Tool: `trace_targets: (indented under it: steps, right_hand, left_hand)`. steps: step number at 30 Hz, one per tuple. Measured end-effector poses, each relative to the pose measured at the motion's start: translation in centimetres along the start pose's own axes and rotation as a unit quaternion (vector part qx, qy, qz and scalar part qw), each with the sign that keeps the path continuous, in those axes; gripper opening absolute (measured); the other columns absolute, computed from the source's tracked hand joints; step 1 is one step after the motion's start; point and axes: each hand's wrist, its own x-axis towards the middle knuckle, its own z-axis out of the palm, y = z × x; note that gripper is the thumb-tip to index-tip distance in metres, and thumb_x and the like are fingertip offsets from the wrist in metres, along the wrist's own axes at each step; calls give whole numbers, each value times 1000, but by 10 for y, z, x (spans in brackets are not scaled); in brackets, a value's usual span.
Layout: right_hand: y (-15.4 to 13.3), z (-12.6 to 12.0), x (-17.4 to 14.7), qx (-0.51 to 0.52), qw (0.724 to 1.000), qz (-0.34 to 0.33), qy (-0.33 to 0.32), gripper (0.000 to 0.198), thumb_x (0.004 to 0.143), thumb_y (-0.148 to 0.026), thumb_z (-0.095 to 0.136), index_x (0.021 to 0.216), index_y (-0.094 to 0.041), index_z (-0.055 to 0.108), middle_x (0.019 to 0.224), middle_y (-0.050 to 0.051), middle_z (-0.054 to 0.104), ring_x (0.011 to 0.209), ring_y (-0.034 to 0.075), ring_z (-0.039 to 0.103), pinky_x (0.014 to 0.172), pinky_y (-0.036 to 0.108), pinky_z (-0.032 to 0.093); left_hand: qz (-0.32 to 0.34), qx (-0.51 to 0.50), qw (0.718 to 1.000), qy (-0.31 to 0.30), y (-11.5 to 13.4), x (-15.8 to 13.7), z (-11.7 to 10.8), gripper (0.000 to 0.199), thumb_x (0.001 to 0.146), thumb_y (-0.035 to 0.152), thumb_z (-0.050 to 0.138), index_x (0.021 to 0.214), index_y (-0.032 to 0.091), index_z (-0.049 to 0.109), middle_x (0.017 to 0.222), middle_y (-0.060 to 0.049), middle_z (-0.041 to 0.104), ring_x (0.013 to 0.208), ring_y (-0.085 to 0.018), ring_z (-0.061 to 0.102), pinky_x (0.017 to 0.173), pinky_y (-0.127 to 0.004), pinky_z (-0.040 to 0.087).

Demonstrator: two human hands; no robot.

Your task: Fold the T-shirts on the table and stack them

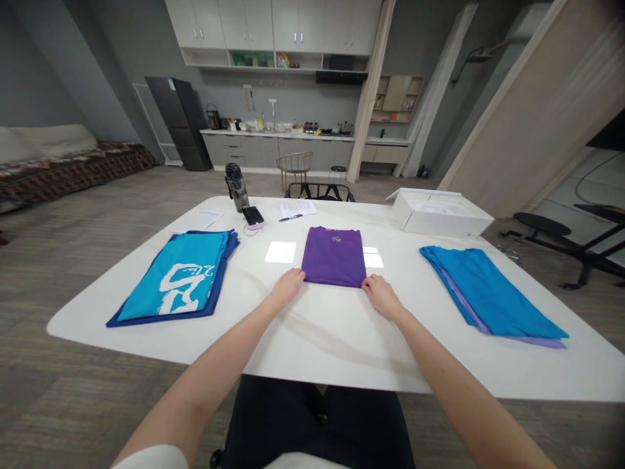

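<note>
A purple T-shirt (334,258), folded into a neat rectangle, lies flat in the middle of the white table (312,339). My left hand (289,286) pinches its near left corner, and my right hand (381,294) pinches the near right corner. Both hands have their fingers closed on the cloth, with the forearms reaching in from the near edge. To the left rests a stack of folded shirts, a light blue one with white print (161,277) over a dark blue one (222,277). On the right, a blue shirt (493,290) covers a lavender one (469,306).
Behind the left stack stand a dark water bottle (237,189) and a phone (252,215). A pen (291,217) lies by a printed sheet (305,208). At the back right sits an opened white box (439,218). A chair (319,191) is beyond the far edge.
</note>
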Motion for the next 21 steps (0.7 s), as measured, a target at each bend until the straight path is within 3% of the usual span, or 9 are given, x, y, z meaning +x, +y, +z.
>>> trace_targets:
  steps: [4,8,11,13,14,16,18,21]
  right_hand:
    - [1,-21,-50,136,977,-37,-159,22,90,-19,49,86,-20,70,88,5,70,81,20,62,75,30,46]
    - [-6,-38,-111,182,939,-11,-293,16,83,-22,57,78,-23,72,83,3,72,75,19,62,66,28,43]
    - [-10,-42,-128,216,914,-12,-344,14,85,-32,63,81,-24,73,80,2,71,73,19,63,64,28,44]
    - [-11,-39,-118,224,926,-7,-303,21,90,-42,61,87,-24,73,80,3,71,74,21,64,65,30,47]
    - [-13,-35,-107,215,943,-3,-253,25,92,-44,58,90,-24,73,82,5,72,77,22,65,69,31,49]
    - [-20,-23,-79,174,979,1,-110,28,96,-42,53,100,-24,73,96,8,73,91,25,68,83,35,52]
    - [-30,-5,-47,133,991,-18,12,35,100,-41,47,116,-23,71,121,12,71,118,26,63,105,38,45]
    - [-44,22,-7,46,998,-31,28,52,105,-48,38,146,-22,56,158,11,46,147,29,39,122,50,28]
  left_hand:
    - [39,-66,995,-69,12,-53,-7,26,88,7,48,100,16,69,101,-11,71,102,-24,66,94,-33,49]
    - [72,-130,978,-146,39,-125,-24,25,79,8,52,89,23,70,93,-7,73,88,-22,69,80,-31,51]
    - [106,-168,965,-173,56,-153,-41,21,83,14,54,86,27,70,90,-4,71,85,-21,68,78,-32,52]
    - [120,-202,960,-152,63,-147,-46,17,90,23,55,95,28,71,97,-4,72,92,-21,68,85,-32,52]
    - [122,-216,961,-126,67,-136,-46,19,94,27,54,102,28,72,105,-5,71,98,-21,67,90,-32,52]
    - [118,-224,966,-59,72,-105,-39,29,101,31,47,120,25,69,125,-8,68,115,-21,64,104,-34,48]
    - [118,-213,970,-7,75,-67,-25,40,105,36,40,138,24,60,148,-8,56,136,-21,52,117,-36,39]
    - [69,-155,985,6,71,-15,-1,56,107,46,33,155,20,43,165,-11,37,153,-26,32,126,-47,26]
